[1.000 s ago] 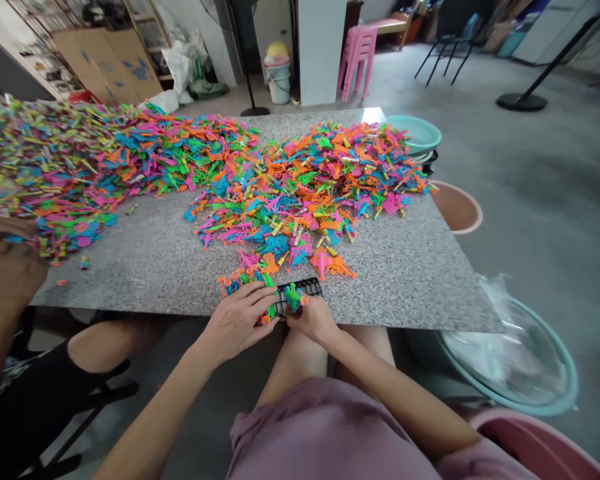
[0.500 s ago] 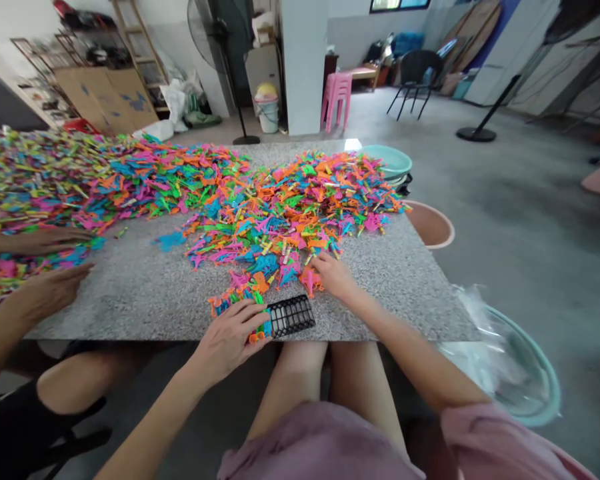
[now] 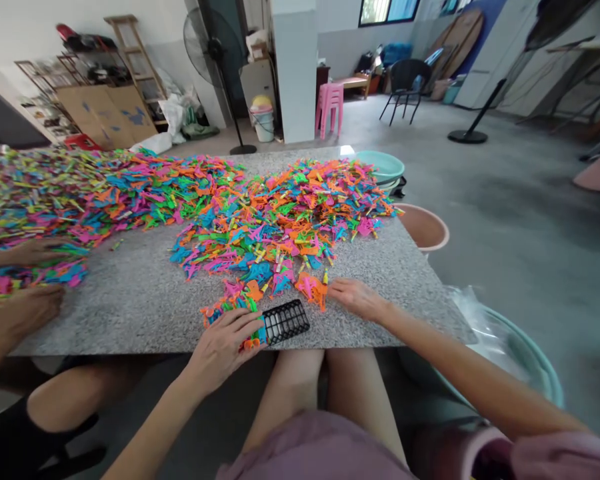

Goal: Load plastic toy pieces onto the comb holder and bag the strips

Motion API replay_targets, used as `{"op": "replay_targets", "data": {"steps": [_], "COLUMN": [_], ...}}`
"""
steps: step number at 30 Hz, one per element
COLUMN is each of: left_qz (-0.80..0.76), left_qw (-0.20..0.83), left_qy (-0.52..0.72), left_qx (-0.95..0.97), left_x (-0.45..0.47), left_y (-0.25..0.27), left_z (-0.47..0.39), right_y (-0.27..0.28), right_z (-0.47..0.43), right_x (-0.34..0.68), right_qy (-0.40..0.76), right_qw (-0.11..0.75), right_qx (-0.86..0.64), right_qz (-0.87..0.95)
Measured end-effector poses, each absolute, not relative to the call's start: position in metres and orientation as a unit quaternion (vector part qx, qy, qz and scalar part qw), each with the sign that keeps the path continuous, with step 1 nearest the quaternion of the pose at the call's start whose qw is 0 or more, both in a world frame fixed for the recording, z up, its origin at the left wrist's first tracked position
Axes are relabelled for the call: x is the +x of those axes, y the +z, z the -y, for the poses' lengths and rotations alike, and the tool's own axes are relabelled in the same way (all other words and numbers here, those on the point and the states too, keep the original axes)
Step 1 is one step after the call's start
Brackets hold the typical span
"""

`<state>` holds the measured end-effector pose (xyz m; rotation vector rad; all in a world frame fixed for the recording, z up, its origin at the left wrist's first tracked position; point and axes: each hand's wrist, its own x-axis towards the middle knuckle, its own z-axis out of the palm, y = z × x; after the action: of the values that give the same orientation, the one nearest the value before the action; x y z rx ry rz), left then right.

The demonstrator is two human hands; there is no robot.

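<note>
My left hand (image 3: pixel 226 343) is curled over a row of small colourful plastic pieces (image 3: pixel 230 303) at the left end of a black slatted plastic rack (image 3: pixel 286 321). The rack's right part shows bare slots. My right hand (image 3: pixel 357 298) has its fingers pinched together at the right edge of an orange plastic piece (image 3: pixel 312 288), beside a small upright yellow tip (image 3: pixel 325 275). Exactly what sits between those fingertips is hard to make out. Behind both hands spreads a big heap of orange, pink, blue and green plastic pieces (image 3: pixel 300 213).
A co-worker's hands (image 3: pixel 27 310) handle similar pieces on the left of the speckled stone table (image 3: pixel 130 293). Past the table's right edge stand a pink basin (image 3: pixel 425 227) and a green tub (image 3: pixel 540 360) with clear plastic bags. A turquoise basin (image 3: pixel 383 163) is at the far corner.
My right hand has moved rightward and slightly nearer, away from the heap's front edge. My left hand stays on the rack. The view has shifted a little, and the co-worker's hands have moved left.
</note>
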<state>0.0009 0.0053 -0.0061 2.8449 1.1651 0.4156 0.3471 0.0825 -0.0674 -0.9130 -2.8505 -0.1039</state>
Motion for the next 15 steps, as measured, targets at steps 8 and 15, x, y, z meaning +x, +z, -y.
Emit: {"op": "replay_targets", "data": {"steps": [8,15], "left_qz": [-0.362,-0.373], "left_qw": [0.065,0.074], "left_qy": [0.087,0.078], "left_qx": [0.926,0.922], "left_x": [-0.005,-0.007], "left_y": [0.003,0.002], "left_z": [-0.007,-0.005], "right_y": [-0.063,-0.074], "right_z": [-0.148,-0.164], "right_x": [0.254,0.256], "right_qy": [-0.112,-0.159], "right_qw": [-0.014,-0.047], "right_qx": [-0.149,-0.045], "right_qz": [0.982,0.985]}}
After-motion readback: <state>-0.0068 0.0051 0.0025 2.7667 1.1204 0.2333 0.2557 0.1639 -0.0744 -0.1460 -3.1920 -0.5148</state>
